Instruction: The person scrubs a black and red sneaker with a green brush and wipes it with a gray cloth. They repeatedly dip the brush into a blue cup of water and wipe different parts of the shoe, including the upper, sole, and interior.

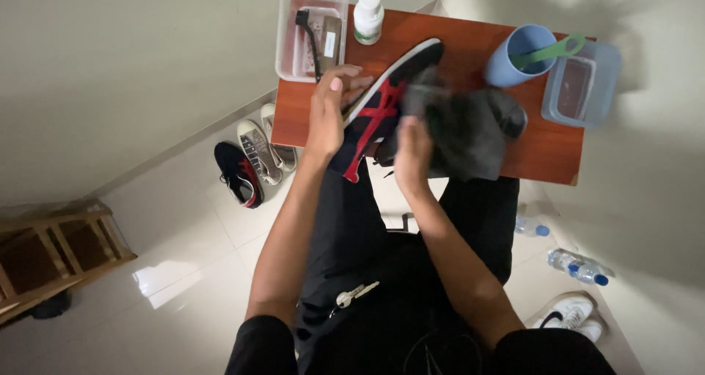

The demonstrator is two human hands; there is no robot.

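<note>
My left hand (332, 105) grips a navy sneaker (385, 99) with red stripes and a white sole, holding it tilted over the near edge of a small reddish wooden table (540, 147). My right hand (413, 149) holds a dark grey cloth (470, 129) pressed against the side of the sneaker. The cloth drapes down over the table edge to the right of the shoe. Both forearms reach up from my lap, and I wear dark clothes with keys at the waist.
On the table stand a clear plastic box (308, 30) holding a brush, a white bottle (368, 15), a blue cup (518, 55) with a green tool and a bluish tub (584, 85). Shoes (250, 162) lie on the floor left, water bottles (580, 268) and a white sneaker (569, 316) right, a wooden rack (55, 254) far left.
</note>
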